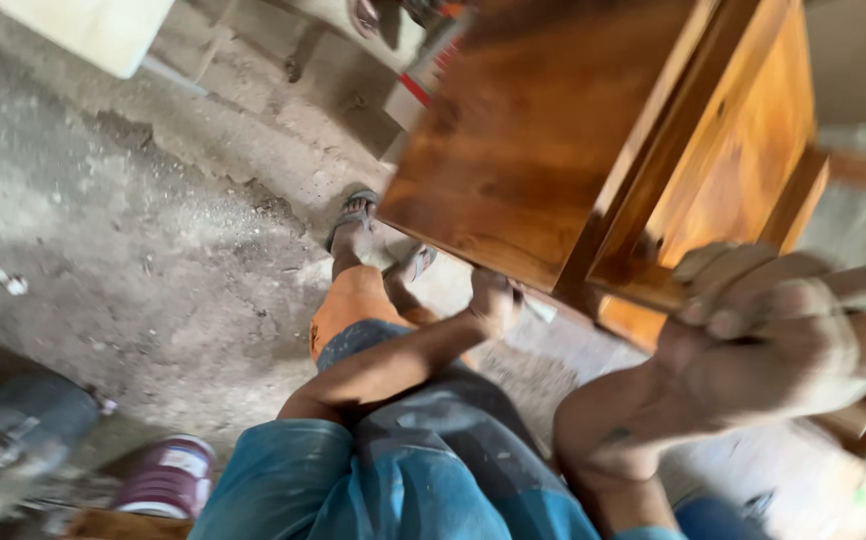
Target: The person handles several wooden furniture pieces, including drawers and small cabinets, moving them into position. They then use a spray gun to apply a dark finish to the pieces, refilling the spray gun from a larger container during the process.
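At the bottom of the frame a blue shirt is seen, cut off by the lower edge. At lower right, the right hand is shown large and blurred; its fingers are curled shut over a frame rail of the wooden cabinet. In the centre, the left hand is pressed against the cabinet's lower edge, fingers closed, tho whether something small is pinched there can't be told. The cabinet is held off the floor in the upper right, tilted, its long axis running from lower left to upper right; its open, lighter orange inside is turned toward the right edge, where it's cut off. Below it, orange shorts and sandalled feet are seen on the dusty concrete floor. At lower left, a maroon tin and a grey blurred object are hard to make out.
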